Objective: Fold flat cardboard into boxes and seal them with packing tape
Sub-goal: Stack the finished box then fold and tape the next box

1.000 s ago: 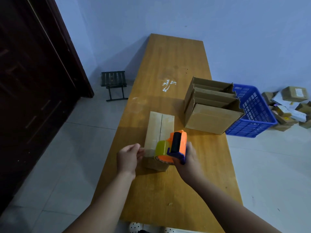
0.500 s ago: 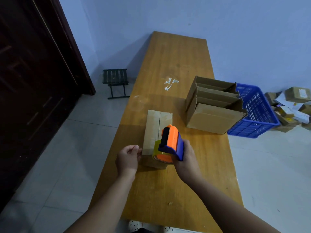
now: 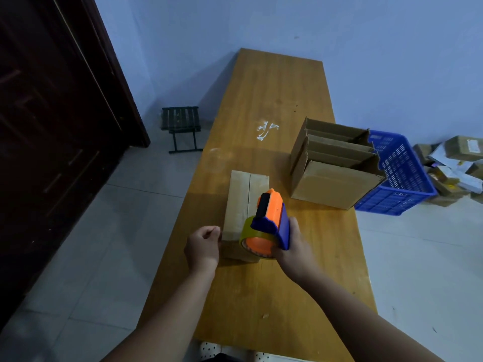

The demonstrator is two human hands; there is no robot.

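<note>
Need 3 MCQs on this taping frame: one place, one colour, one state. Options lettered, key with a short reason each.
1. Where is the blue basket?
A. on the table
B. on the floor right of the table
C. under the stool

2. Tape dispenser colours?
A. orange and blue
B. red and white
C. all black

3. Small box top flaps?
A. closed, meeting at a centre seam
B. standing open
C. torn off

Key:
1 B, it sits on the tiles beside the table.
2 A, orange body, blue handle in the right hand.
3 A, flaps lie flat; left hand steadies the near end.

Dim bluish light, soft shadows, wide-angle edge distortion
</note>
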